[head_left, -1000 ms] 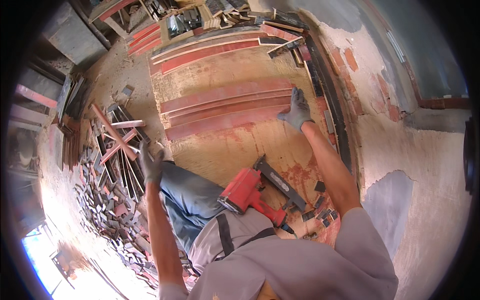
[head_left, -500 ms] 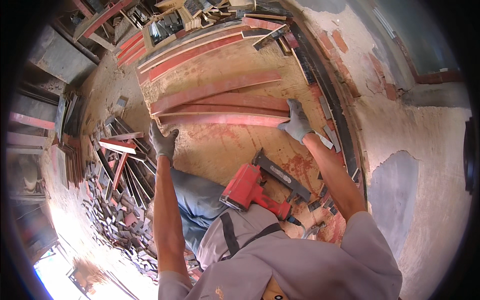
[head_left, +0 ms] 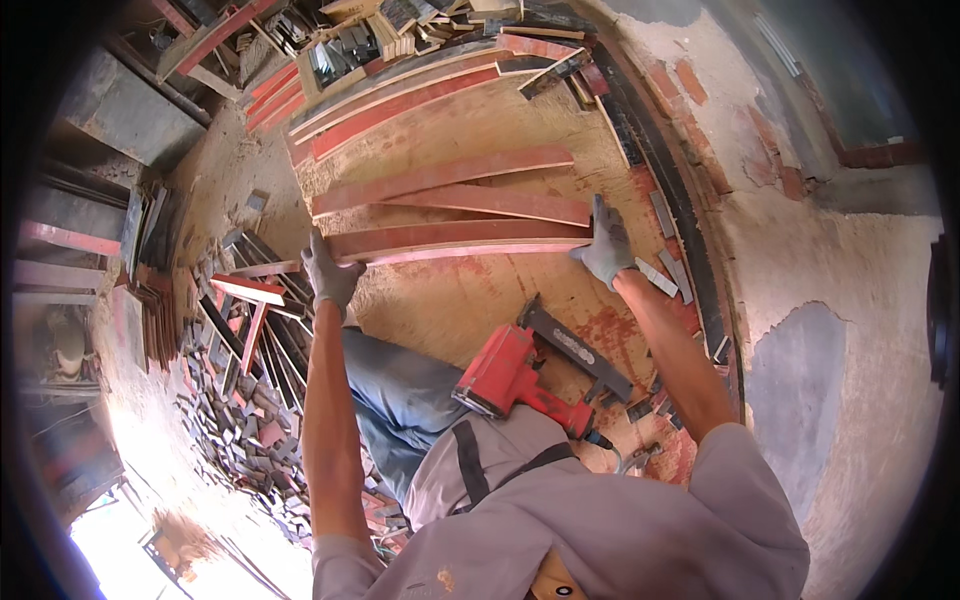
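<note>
My gloved left hand closes on the left end of a long reddish wooden strip. At its other end, my gloved right hand grips it, thumb on the near side and fingers on the far side. A pale edge runs along the strip's near side; whether it is one strip or two laid together I cannot tell. Just beyond lie two more red strips, a middle one and a farther one, slanting toward each other. A red and black nail gun rests against my lap, its hose running off its handle.
The wooden work surface carries red stains. Along its far edge lie longer red boards and a heap of offcuts. Small cut blocks and loose strips pile up at left. A plastered wall stands at right.
My left hand has moved from beside the strips onto the near strip's left end. That strip's left end has come nearer, opening a gap to the others. The view has shifted slightly.
</note>
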The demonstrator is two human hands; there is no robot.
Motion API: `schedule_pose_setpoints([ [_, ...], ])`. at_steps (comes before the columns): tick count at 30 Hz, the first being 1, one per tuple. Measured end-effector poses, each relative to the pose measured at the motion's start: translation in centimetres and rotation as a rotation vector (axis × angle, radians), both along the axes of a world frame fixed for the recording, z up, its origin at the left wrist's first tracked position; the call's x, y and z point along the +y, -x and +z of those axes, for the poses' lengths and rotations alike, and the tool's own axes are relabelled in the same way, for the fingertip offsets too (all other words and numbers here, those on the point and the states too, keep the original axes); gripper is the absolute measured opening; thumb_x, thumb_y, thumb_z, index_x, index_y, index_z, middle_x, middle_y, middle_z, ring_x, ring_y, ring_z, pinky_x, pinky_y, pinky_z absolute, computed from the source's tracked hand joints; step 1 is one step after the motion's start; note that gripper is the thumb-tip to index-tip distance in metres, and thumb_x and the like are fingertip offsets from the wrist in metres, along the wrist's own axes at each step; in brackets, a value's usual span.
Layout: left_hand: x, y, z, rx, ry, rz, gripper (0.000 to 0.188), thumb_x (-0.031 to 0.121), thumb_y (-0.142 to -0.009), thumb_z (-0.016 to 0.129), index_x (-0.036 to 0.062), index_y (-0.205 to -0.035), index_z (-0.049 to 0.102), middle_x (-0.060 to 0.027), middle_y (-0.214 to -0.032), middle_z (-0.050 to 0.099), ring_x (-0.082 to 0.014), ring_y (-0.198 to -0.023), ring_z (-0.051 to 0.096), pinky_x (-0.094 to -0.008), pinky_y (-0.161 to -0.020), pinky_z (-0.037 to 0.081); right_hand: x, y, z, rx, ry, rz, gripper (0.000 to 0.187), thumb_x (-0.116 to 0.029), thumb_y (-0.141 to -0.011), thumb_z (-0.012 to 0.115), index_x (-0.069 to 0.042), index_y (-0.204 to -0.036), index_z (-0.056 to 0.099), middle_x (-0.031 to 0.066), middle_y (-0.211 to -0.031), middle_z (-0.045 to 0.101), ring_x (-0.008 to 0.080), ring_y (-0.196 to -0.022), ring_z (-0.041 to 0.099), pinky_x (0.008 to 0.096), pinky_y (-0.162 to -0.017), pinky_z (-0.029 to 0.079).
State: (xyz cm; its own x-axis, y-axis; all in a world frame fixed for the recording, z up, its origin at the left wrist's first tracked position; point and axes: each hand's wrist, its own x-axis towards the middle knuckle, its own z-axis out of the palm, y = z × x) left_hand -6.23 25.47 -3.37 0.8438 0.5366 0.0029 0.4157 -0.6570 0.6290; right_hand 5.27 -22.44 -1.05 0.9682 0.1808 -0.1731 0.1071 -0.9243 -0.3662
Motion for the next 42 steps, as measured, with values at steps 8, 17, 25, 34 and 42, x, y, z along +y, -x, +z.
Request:
schedule_pose_setpoints([
  [8,-2.3,8.2,-1.0,-0.131,0.205,0.001,0.078,0.012,-0.066,0.089,0.0071,-0.137,0.057,-0.0155,-0.134,0.056,-0.029,-0.122,0.056,-0.0393,-0.106,0.044,-2.6,3.8,-0.3,-0.284,-0.146,0.112,0.073,-0.017,-0.07,0.085,-0.008,-0.135,0.054,0.0178,-0.124,0.055,0.0385,-0.115,0.054,0.0465,-0.097,0.046],
  [17,-2.9,7.1,-2.6,-0.214,0.425,0.246,0.052,0.011,-0.086,0.078,-0.0056,-0.131,0.058,-0.0131,-0.118,0.067,-0.0181,-0.105,0.063,-0.0293,-0.094,0.049,-1.8,4.1,1.4,0.367,-1.085,-0.752,0.056,-0.009,-0.08,0.081,0.004,-0.128,0.056,0.012,-0.105,0.067,0.0173,-0.089,0.067,0.0291,-0.071,0.054],
  [25,-1.7,5.0,-3.3,-0.192,0.471,0.514,0.043,0.016,-0.073,0.091,-0.0019,-0.106,0.071,-0.0011,-0.083,0.066,-0.0094,-0.072,0.056,-0.0247,-0.066,0.05,-2.7,6.5,-0.4,0.303,-1.202,-0.843,0.032,0.001,-0.083,0.07,0.001,-0.114,0.064,0.0064,-0.09,0.067,0.0143,-0.071,0.063,0.0273,-0.059,0.052],
  [34,-1.1,3.7,-3.9,-0.15,0.503,0.518,0.044,0.022,-0.07,0.093,-0.0009,-0.102,0.072,-0.0047,-0.09,0.071,-0.0128,-0.078,0.061,-0.0269,-0.075,0.051,-3.9,5.5,3.9,0.617,-1.061,-0.673,0.029,-0.01,-0.089,0.062,-0.011,-0.117,0.064,0.0026,-0.094,0.066,0.0125,-0.079,0.061,0.0291,-0.06,0.054],
  [42,-1.2,4.3,-4.0,-0.24,0.579,0.535,0.037,0.016,-0.074,0.09,-0.0006,-0.102,0.073,-0.0045,-0.09,0.072,-0.0115,-0.075,0.062,-0.0256,-0.069,0.051,-1.5,2.6,5.0,0.45,-1.067,-0.637,0.044,-0.022,-0.092,0.065,-0.007,-0.133,0.058,0.0041,-0.1,0.063,0.0146,-0.091,0.062,0.0307,-0.067,0.053],
])
